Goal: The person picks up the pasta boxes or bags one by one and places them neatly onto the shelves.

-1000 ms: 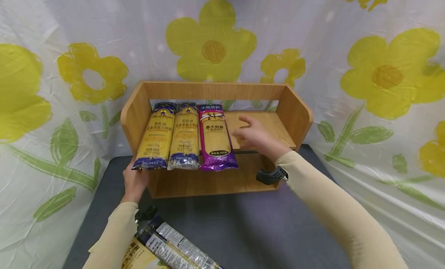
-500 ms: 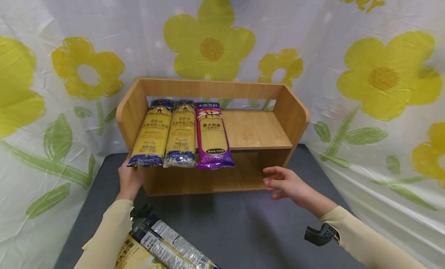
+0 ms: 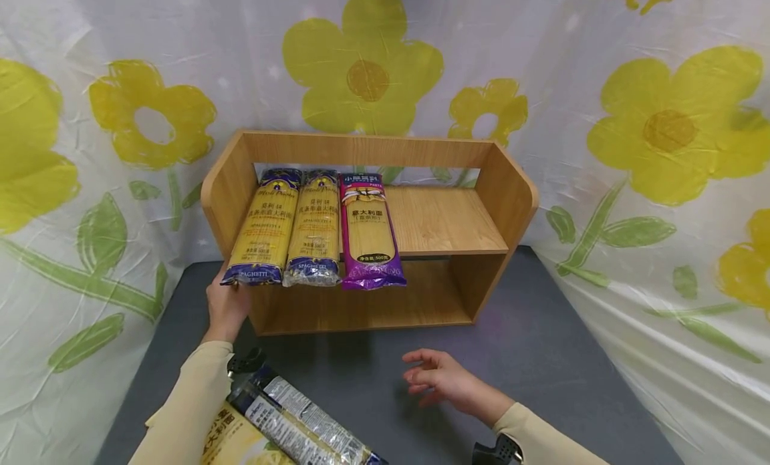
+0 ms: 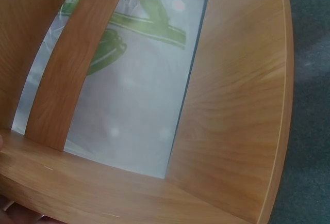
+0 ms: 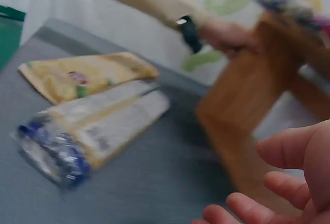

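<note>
My left hand [image 3: 227, 310] grips the left side panel of a two-level wooden shelf [image 3: 451, 218], just below the upper board. In the left wrist view, its fingers [image 4: 20, 214] show at the lower left, outside the panel. On the upper board lie a yellow spaghetti pack [image 3: 265, 228], a second spaghetti pack [image 3: 315, 228] beside it and a purple-edged pasta pack [image 3: 370, 231], their ends jutting past the front. My right hand [image 3: 442, 381] hovers in front of the shelf, fingers loosely bent and holding nothing. Left of it lies a blue-ended spaghetti pack [image 5: 111, 131], back label up.
A yellow pasta bag [image 5: 93, 74] lies beside the blue-ended pack, partly behind my left sleeve in the head view. Everything stands on a dark grey table [image 3: 541, 358]. A flower-printed curtain [image 3: 559, 104] hangs close behind the shelf and along both sides.
My right hand has left the upper board beside the purple-edged pack, swung down to the right, then moved left over the table. The left hand stays on the side panel.
</note>
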Motion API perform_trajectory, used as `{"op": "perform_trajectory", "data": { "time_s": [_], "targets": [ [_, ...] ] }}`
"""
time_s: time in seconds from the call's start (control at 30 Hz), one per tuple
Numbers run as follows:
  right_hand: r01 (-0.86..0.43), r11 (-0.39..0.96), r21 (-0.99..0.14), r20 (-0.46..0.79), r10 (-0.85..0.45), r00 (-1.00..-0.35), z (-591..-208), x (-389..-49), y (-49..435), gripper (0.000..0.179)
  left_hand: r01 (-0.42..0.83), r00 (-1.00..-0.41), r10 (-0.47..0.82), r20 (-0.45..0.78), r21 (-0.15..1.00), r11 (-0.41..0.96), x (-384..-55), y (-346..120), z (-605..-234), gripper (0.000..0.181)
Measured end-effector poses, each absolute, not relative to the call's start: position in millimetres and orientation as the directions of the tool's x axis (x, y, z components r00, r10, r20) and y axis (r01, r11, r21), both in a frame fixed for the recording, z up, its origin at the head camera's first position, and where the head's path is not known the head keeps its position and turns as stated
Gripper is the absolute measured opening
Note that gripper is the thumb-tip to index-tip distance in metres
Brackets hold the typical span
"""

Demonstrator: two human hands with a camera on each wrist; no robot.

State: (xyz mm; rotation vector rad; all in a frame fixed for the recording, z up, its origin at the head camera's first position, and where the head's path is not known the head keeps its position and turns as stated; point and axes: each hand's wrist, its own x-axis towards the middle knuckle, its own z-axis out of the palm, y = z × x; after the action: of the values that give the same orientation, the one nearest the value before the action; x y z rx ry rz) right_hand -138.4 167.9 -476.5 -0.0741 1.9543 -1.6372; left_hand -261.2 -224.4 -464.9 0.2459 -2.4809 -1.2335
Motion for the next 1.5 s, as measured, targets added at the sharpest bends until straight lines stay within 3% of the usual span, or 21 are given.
{"op": "perform_trajectory", "data": {
  "time_s": [0.27, 0.53, 0.7, 0.97, 1.23, 1.5],
  "targets": [
    [0.365, 0.253, -0.896, -0.440, -0.392, -0.808, -528, -119, 118, 0.045, 0.013, -0.923, -0.300, 0.240, 0.799, 0.601, -263, -224, -461, 0.049],
    [0.373, 0.221, -0.901, -0.432, -0.394, -0.811, -548, -113, 80, 0.043, 0.017, -0.928, -0.299, 0.223, 0.826, 0.564, -266, -222, -461, 0.048],
    [0.263, 0.286, -0.922, -0.368, -0.425, -0.827, -544, -115, 63, 0.049, 0.010, -0.924, -0.311, 0.221, 0.829, 0.559, -265, -222, -460, 0.047],
    [-0.044, 0.606, -0.794, -0.328, -0.488, -0.809, -535, -117, 42, 0.069, -0.006, -0.922, -0.323, 0.214, 0.826, 0.564, -264, -225, -461, 0.049],
    [-0.186, 0.637, -0.748, -0.291, -0.567, -0.771, -534, -117, 32, 0.083, -0.021, -0.919, -0.339, 0.202, 0.833, 0.552, -261, -228, -464, 0.050],
    [-0.166, 0.636, -0.753, -0.327, -0.582, -0.745, -530, -116, 31, 0.085, -0.051, -0.925, -0.333, 0.180, 0.813, 0.580, -262, -225, -466, 0.052]
  ]
}}
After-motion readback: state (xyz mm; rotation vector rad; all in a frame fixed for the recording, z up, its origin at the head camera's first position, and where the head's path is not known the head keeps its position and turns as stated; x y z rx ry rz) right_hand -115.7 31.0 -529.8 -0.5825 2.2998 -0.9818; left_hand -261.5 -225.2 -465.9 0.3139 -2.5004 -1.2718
